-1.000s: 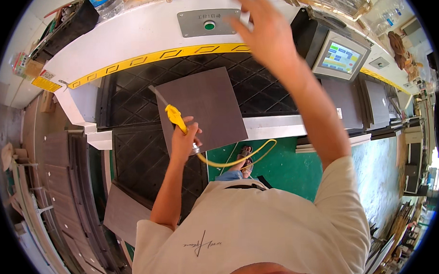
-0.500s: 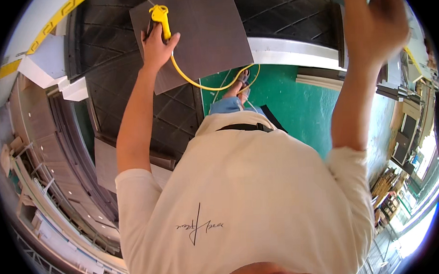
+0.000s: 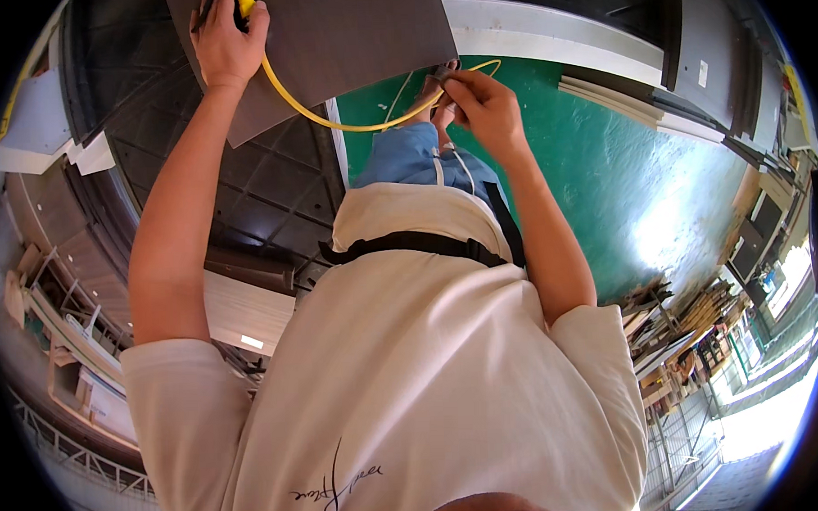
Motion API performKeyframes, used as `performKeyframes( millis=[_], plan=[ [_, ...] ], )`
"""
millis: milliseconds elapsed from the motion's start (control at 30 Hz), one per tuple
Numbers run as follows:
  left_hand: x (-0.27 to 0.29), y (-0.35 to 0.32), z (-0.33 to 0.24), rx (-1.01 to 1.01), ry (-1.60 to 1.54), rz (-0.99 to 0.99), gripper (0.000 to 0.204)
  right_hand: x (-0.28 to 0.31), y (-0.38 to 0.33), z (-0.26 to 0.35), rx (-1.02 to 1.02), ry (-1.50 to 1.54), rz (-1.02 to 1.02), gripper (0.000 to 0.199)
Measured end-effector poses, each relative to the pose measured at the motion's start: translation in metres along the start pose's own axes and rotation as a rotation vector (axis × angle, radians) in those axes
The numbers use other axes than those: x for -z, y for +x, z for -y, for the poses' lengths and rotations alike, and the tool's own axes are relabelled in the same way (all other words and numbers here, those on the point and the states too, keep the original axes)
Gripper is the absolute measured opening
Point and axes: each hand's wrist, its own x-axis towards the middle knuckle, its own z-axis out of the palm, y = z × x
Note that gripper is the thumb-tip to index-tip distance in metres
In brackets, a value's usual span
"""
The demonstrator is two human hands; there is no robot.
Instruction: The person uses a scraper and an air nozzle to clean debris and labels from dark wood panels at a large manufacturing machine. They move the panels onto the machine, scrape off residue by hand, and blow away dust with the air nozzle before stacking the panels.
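Note:
My left hand [image 3: 226, 47] is closed around the handle of a yellow air blow gun [image 3: 246, 3], whose upper end is cut off by the picture's top edge. Under it lies a flat dark grey-brown panel [image 3: 357, 46]. From the gun a yellow air hose [image 3: 319, 119] curves down past the panel's near edge and on to the right. My right hand [image 3: 492, 116] is in front of my legs, its fingers curled together beside the hose. Whether they grip the hose or something small is hidden.
The panel rests over a black ribbed table surface [image 3: 262, 184] with a pale edge rail [image 3: 546, 48]. Long pale strips [image 3: 634, 112] lie on the green floor [image 3: 586, 168] to the right. Stacked boards [image 3: 70, 213] stand left, and timber pieces [image 3: 700, 322] at the far right.
My right hand has come down from the upper right to the hose near my legs. My left hand and the blow gun sit further up and left in the picture; the view has shifted.

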Motion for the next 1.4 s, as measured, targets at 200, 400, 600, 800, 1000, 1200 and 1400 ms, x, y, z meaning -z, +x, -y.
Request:
performKeyframes(
  millis=[200, 400, 600, 800, 1000, 1200, 1400],
  plan=[
    [0.018, 0.006, -0.022, 0.169, -0.004, 0.13, 0.058, -0.021, 0.017, 0.006, -0.016, -0.009, 0.011, 0.026],
    [0.016, 0.003, -0.019, 0.128, 0.034, 0.114, 0.059, -0.022, 0.018, 0.009, 0.045, -0.25, -0.048, 0.023],
    [0.016, 0.0, -0.02, 0.168, 0.012, 0.113, 0.059, -0.007, 0.005, 0.028, 0.186, -0.716, 0.078, 0.025],
    [0.019, 0.01, -0.023, 0.22, -0.111, 0.137, 0.059, -0.028, 0.019, 0.033, 0.235, -0.691, -0.119, 0.027],
    [0.01, -0.001, -0.013, 0.169, -0.004, 0.09, 0.06, -0.001, 0.013, 0.045, 0.211, -0.737, -0.294, 0.028],
    [0.013, 0.004, -0.015, 0.125, -0.003, 0.071, 0.058, 0.022, 0.015, 0.018, 0.033, -0.168, -0.11, 0.028],
    [0.016, 0.006, -0.019, 0.116, -0.032, 0.064, 0.057, 0.014, 0.026, 0.011, 0.075, -0.306, -0.142, 0.026]
  ],
)
